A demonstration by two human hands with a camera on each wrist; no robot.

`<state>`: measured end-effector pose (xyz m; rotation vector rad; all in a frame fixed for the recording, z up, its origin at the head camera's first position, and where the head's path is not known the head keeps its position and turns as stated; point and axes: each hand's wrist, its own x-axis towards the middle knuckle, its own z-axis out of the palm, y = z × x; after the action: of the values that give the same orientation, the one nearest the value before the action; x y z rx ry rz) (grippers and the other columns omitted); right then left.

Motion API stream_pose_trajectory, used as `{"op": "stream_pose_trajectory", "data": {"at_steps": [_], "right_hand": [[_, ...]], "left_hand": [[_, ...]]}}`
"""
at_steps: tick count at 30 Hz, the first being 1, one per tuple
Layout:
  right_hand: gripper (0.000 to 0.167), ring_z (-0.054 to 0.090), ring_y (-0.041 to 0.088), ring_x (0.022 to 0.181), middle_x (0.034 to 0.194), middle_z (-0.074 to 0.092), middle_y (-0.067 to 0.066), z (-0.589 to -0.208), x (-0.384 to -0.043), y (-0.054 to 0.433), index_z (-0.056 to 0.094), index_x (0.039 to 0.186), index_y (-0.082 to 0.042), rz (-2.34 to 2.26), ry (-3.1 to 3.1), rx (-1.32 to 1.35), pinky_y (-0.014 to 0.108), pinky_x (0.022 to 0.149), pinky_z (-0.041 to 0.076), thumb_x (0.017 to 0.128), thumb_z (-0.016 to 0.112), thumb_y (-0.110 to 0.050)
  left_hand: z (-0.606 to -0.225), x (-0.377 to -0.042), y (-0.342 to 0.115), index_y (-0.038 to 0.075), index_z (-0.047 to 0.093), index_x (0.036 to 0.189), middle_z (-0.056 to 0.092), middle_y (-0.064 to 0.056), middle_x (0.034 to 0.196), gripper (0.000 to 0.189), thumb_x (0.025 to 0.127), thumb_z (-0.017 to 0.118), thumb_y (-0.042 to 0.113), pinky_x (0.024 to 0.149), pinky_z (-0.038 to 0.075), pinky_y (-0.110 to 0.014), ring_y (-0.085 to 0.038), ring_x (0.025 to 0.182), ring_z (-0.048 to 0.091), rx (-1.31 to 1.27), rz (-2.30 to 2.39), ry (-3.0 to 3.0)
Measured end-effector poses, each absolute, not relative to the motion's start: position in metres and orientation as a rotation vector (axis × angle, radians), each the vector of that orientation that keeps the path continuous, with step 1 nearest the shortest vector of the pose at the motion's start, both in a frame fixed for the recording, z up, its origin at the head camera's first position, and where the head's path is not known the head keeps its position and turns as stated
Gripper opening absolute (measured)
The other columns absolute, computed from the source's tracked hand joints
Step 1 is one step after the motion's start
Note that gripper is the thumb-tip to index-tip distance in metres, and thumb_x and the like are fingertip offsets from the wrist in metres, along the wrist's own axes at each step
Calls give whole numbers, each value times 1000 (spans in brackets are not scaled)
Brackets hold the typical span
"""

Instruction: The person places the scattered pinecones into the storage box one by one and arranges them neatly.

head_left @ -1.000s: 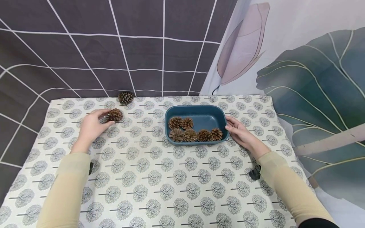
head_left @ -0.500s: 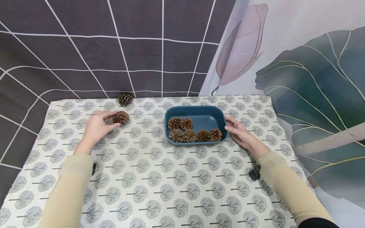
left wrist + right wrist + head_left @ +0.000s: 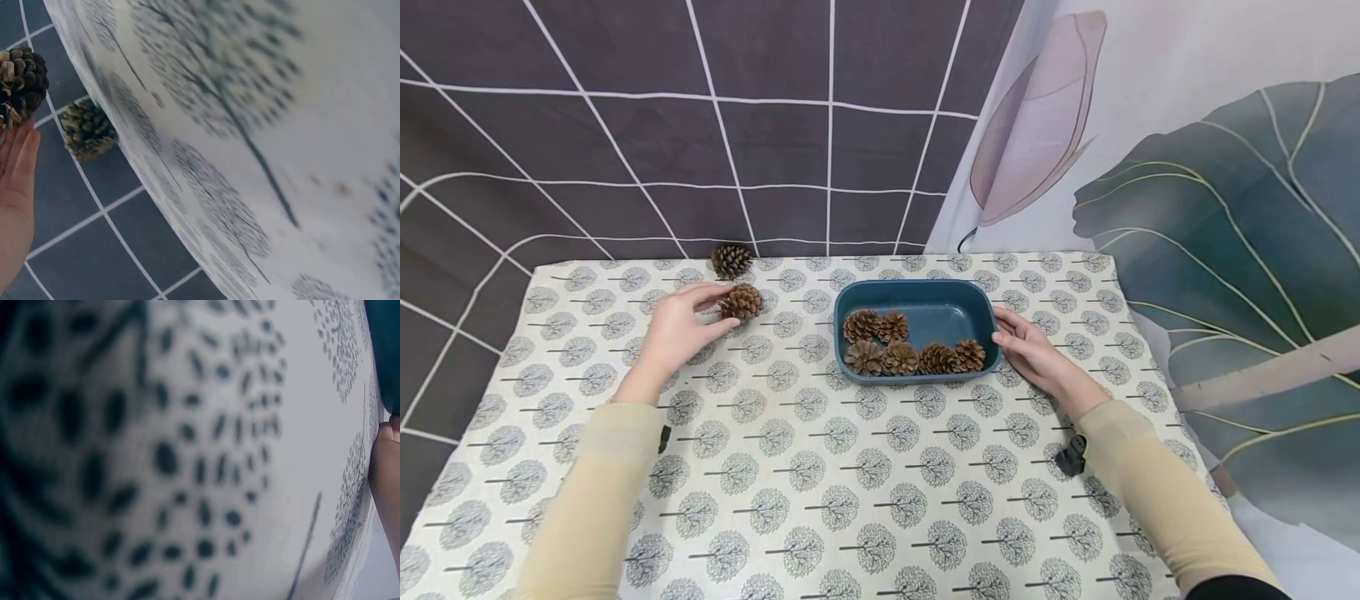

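Note:
My left hand (image 3: 683, 327) pinches a brown pine cone (image 3: 741, 302) between thumb and fingers, over the left part of the table. In the left wrist view that pine cone (image 3: 22, 84) shows at the left edge, at the fingertips. My right hand (image 3: 1028, 346) holds the right end of a blue rectangular tub (image 3: 917, 287), thumb at its rim. Several pine cones (image 3: 900, 357) lie inside the tub, along its near side and left end. In the right wrist view only part of the right hand (image 3: 389, 469) shows, by the tub's dark wall (image 3: 386, 356).
Another pine cone (image 3: 731, 260) lies at the table's back edge, behind the left hand. The table (image 3: 850, 450) wears a cloth printed with trees. Behind it hangs a dark gridded cloth (image 3: 760, 142), with a leaf-patterned curtain (image 3: 1225, 250) to the right.
My left hand has moved to the right with its pine cone, towards the tub. The right hand and the tub have stayed in place.

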<state>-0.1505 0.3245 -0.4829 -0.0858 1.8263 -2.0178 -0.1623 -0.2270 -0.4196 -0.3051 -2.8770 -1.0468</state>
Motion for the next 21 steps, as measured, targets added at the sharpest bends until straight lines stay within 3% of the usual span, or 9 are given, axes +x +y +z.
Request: {"op": "stream_pose_trajectory", "data": {"at_steps": [15, 21], "right_hand": [[67, 54, 2, 132, 143, 53, -11, -482, -150, 324, 22, 165, 3, -2055, 1792, -91, 11, 112, 46, 107, 55, -2], [67, 54, 2, 132, 143, 52, -11, -483, -151, 324, 22, 165, 3, -2061, 1784, -88, 10, 112, 46, 107, 55, -2]], "left_hand": [[-410, -180, -181, 3, 65, 142, 60, -24, 150, 59, 88, 87, 14, 122, 44, -60, -45, 139, 57, -373, -1161, -2817], [-405, -186, -158, 2, 66, 140, 63, -23, 147, 59, 86, 88, 11, 118, 51, -54, -42, 136, 60, -447, -1191, -2753]]}}
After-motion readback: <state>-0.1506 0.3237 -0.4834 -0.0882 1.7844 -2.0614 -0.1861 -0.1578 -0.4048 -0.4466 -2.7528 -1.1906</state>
